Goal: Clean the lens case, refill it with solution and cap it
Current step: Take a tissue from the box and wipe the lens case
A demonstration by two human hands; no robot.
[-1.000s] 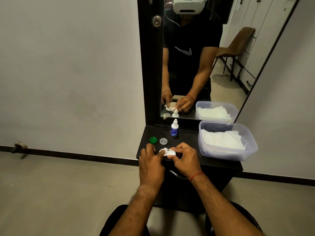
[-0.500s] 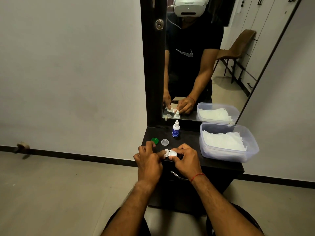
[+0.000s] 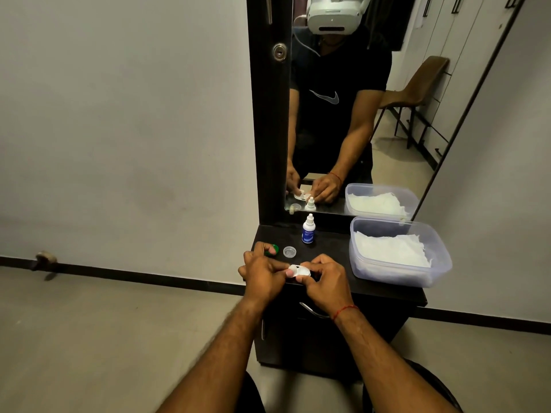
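Note:
A white lens case [image 3: 301,271] is held over the front of the dark cabinet top [image 3: 334,251], pinched between both hands. My left hand [image 3: 262,274] grips its left end and presses a small white bit, perhaps tissue, onto it. My right hand [image 3: 326,278] holds the right end. Two caps lie loose on the top: a green cap [image 3: 273,249], partly behind my left fingers, and a clear cap [image 3: 289,251]. A small white solution bottle [image 3: 308,229] with a blue label stands upright behind them, closed.
A clear plastic tub [image 3: 441,265] with white tissues sits on the right of the cabinet top. A mirror [image 3: 343,114] rises behind, reflecting the person and a brown chair. A drawer handle [image 3: 313,310] sits below my right wrist. Grey floor lies to the left.
Both hands stay on the lens case at the same spot; the left fingers have shifted slightly on it. The camera has tilted a little, so the scene sits lower in view.

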